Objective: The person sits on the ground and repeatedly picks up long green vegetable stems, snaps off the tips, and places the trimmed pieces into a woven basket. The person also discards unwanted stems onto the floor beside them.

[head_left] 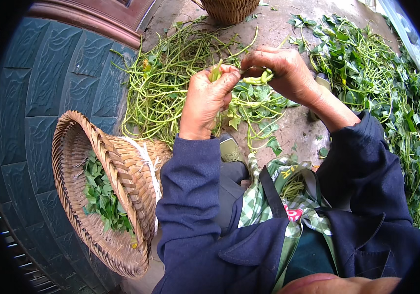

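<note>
My left hand [204,99] is closed around pale green stems [215,72], whose ends poke up between thumb and fingers. Close beside it, my right hand [287,70] pinches with its fingertips near the left thumb. A curled bundle of light green stems [257,79] hangs at the right hand's fingers. Both hands are raised above a tangled heap of leafy vine stems [155,95] on the ground. Several cut stems [293,189] lie in the fold of the green checked apron [252,205] on my lap.
A woven wicker basket [121,158] with green leaves [103,198] inside stands tilted at my left, by a blue-green tiled wall [44,99]. Another wicker basket [230,11] is ahead. Leafy vines [364,77] cover the right side. A door [103,18] is at upper left.
</note>
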`<state>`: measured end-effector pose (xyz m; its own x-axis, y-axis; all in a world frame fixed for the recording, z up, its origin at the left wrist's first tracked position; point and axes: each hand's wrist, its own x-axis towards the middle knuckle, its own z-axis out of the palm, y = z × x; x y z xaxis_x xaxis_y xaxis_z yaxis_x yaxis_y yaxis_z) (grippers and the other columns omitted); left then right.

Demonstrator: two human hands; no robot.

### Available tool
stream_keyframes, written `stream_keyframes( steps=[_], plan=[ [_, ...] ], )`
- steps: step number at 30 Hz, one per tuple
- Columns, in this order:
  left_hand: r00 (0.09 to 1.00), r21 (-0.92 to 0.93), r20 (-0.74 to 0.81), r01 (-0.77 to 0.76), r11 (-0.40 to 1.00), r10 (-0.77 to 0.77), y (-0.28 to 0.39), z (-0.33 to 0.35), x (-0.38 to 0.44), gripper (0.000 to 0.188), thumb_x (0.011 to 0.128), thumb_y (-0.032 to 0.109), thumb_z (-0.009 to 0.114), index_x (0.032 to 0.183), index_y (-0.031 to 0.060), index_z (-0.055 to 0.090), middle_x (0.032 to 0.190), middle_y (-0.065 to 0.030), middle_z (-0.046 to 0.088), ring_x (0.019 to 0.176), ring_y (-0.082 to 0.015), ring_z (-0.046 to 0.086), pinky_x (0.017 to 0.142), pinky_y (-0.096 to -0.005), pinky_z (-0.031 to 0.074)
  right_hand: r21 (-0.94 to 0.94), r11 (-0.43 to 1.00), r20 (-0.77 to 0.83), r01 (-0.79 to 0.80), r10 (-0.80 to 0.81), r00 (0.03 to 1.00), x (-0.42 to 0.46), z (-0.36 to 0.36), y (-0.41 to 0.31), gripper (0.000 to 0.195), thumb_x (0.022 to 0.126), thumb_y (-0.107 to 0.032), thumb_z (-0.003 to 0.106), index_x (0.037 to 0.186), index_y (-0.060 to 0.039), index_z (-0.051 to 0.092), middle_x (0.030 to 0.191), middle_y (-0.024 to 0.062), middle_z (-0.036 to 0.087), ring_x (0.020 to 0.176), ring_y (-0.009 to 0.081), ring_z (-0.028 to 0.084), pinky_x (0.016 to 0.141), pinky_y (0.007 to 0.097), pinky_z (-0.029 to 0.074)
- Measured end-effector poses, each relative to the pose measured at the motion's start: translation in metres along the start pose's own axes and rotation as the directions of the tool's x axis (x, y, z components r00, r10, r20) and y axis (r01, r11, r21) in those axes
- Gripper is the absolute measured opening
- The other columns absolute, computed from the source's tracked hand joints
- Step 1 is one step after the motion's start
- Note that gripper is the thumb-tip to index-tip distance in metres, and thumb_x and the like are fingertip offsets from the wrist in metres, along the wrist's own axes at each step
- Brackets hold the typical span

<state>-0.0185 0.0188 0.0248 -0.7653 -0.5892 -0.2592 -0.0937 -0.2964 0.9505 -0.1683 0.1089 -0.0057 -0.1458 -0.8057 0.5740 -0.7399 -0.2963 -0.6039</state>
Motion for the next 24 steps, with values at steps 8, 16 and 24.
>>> stream_keyframes(
  steps=[8, 16, 24],
  plan=[
    [0.997, -0.190, 0.071, -0.007, 0.982, 0.021, -0.007, -0.005, 0.004, 0.009, 0.080, 0.006, 0.054, 0.089, 0.0029, 0.054, 0.053, 0.0048, 0.037, 0.037, -0.0030, 0.029, 0.034, -0.0168, 0.022, 0.388, 0.865, 0.132, -0.319, 0.291, 0.948, 0.000, -0.001, -0.001, 0.015, 0.075, -0.012, 0.064, 0.087, -0.0038, 0.059, 0.077, 0.0019, 0.061, 0.072, 0.0067, 0.057, 0.066, 0.0212, 0.046],
    [0.997, -0.158, 0.071, 0.010, 0.987, 0.001, -0.009, -0.005, 0.003, 0.008, 0.080, 0.007, 0.054, 0.087, 0.0038, 0.054, 0.053, 0.0050, 0.036, 0.037, -0.0026, 0.029, 0.034, -0.0169, 0.022, 0.661, 0.568, 0.234, -0.490, 0.464, 0.854, 0.000, -0.003, -0.003, 0.017, 0.076, -0.016, 0.065, 0.088, -0.0062, 0.059, 0.075, -0.0038, 0.058, 0.064, 0.0019, 0.047, 0.057, 0.0168, 0.036],
    [0.992, -0.090, -0.120, -0.037, 0.995, 0.026, -0.011, -0.037, 0.004, 0.009, 0.081, 0.009, 0.054, 0.085, 0.0011, 0.054, 0.052, 0.0055, 0.035, 0.037, -0.0021, 0.029, 0.033, -0.0164, 0.023, 0.791, 0.463, -0.039, -0.400, 0.691, 0.722, 0.007, -0.047, 0.046, 0.023, 0.077, -0.026, 0.064, 0.090, -0.0084, 0.057, 0.071, -0.0051, 0.056, 0.046, -0.0003, 0.031, 0.041, 0.0147, 0.022]
  ],
)
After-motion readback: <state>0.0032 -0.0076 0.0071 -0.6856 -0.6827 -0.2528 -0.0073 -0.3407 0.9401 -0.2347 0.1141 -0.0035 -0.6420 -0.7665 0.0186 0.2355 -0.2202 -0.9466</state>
